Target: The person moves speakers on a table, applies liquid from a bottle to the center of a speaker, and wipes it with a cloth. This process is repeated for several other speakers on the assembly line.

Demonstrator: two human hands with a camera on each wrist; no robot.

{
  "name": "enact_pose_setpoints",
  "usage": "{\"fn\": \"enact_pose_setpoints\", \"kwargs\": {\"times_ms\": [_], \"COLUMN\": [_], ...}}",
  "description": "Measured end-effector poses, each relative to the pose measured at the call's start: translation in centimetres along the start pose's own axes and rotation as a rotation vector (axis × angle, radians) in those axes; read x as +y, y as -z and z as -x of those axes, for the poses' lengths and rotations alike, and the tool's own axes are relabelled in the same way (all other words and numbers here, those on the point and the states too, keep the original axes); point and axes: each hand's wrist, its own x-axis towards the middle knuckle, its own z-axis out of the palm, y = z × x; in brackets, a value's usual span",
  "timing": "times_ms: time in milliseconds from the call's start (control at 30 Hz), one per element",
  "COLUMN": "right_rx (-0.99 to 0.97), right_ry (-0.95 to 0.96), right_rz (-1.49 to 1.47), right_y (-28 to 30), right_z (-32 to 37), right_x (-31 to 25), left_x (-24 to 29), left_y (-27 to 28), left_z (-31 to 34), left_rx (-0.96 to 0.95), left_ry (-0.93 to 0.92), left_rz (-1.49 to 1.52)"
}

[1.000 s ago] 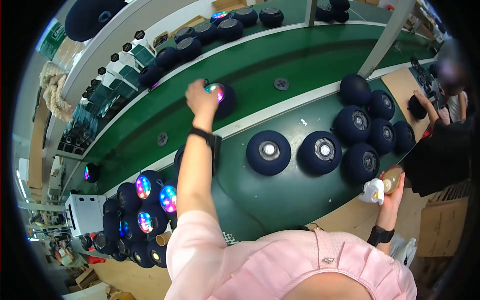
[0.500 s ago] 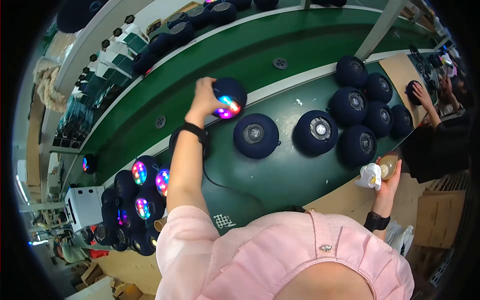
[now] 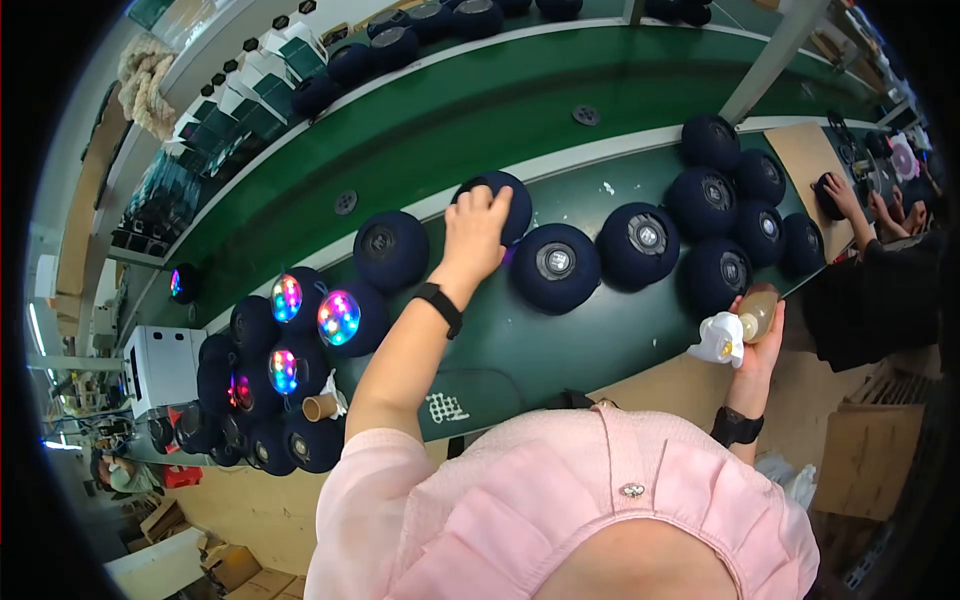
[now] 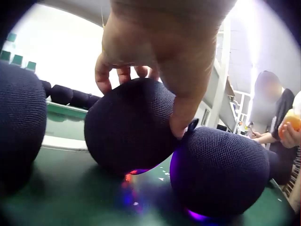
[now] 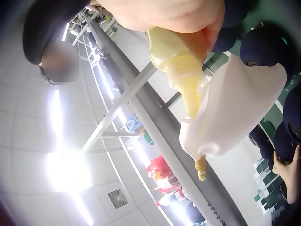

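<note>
My left hand [image 3: 475,235] grips a round dark blue mesh-covered speaker [image 3: 515,205] from above, thumb on one side and fingers over the other. In the left wrist view red and purple light glows under this speaker [image 4: 131,127], low over the green tabletop. Right beside it is another speaker [image 3: 556,268], its round base plate facing up. At the table's near right edge my right hand [image 3: 765,345] holds a squeeze bottle [image 3: 764,308] of yellowish liquid. A white cover [image 5: 235,108] wraps the bottle's nozzle, and its yellowed tip [image 5: 201,167] pokes through.
Several speakers cluster at the right of the table [image 3: 560,355]; another group at the left includes lit ones [image 3: 339,317]. A white rail [image 3: 590,155] divides the table from a sunken green strip [image 3: 480,110]. At far right another person's hand [image 3: 845,195] touches a speaker.
My left hand has carried the speaker from the green strip across the rail onto the near table, moving right and turning its lit face downward. The right hand keeps holding the bottle.
</note>
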Motion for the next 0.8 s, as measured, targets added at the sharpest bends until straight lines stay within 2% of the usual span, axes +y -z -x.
{"fn": "enact_pose_setpoints", "kwargs": {"times_ms": [33, 100, 133, 233, 300, 367, 433, 500, 533, 567, 633, 700, 767, 800], "right_rx": [0.004, -0.024, -0.027, -0.098, -0.133, -0.113, -0.127, -0.209, -0.182, -0.186, -0.175, -0.21, -0.209, -0.215], "right_ry": [-0.001, 0.01, 0.026, 0.046, 0.014, -0.043, -0.092, -0.121, -0.093, -0.091, -0.166, -0.159, -0.139, -0.189], "right_rz": [0.011, -0.013, 0.016, 0.212, 0.168, 0.124, 0.123, 0.13, 0.146, 0.142, 0.115, 0.189, 0.168, 0.121], "right_y": [0.4, 0.9, 1.0, 3.3, 3.4, 3.5, 2.9, 1.8, 0.4, -0.4, -1.9, -2.9, -3.9, -4.3], "right_z": [0.3, 0.4, 0.6, -0.8, -1.5, -2.6, -3.1, -3.5, -2.9, -3.0, -3.5, -3.8, -2.9, -2.5], "right_x": [-0.2, -0.3, -0.4, -1.5, -1.6, -2.0, -1.9, -1.8, -0.9, -0.2, 0.9, 2.4, 3.7, 4.2], "left_x": [0.7, 1.6, 1.9, 1.8, 2.0, 2.4, 1.9, 0.5, -1.6, -2.8, -5.9, -7.0, -8.0, -8.1], "left_y": [-1.4, -3.4, -3.6, -2.8, -0.9, 3.3, 8.1, 11.9, 12.5, 13.0, 12.9, 12.5, 10.4, 10.0], "left_z": [0.4, 2.1, 2.6, 4.3, 6.4, 10.0, 14.1, 18.8, 21.7, 24.4, 29.5, 31.5, 33.3, 33.1], "left_rx": [0.0, -0.017, 0.036, 0.03, 0.057, 0.124, 0.301, 0.404, 0.501, 0.509, 0.356, 0.171, 0.13, 0.162], "left_ry": [-0.049, -0.099, -0.089, -0.002, 0.075, 0.172, 0.283, 0.569, 0.615, 0.789, 1.155, 1.274, 1.098, 1.056], "left_rz": [-0.171, -0.179, -0.155, -0.085, -0.136, 0.061, 0.067, -0.069, -0.18, -0.34, -0.43, -0.468, -0.466, -0.377]}}
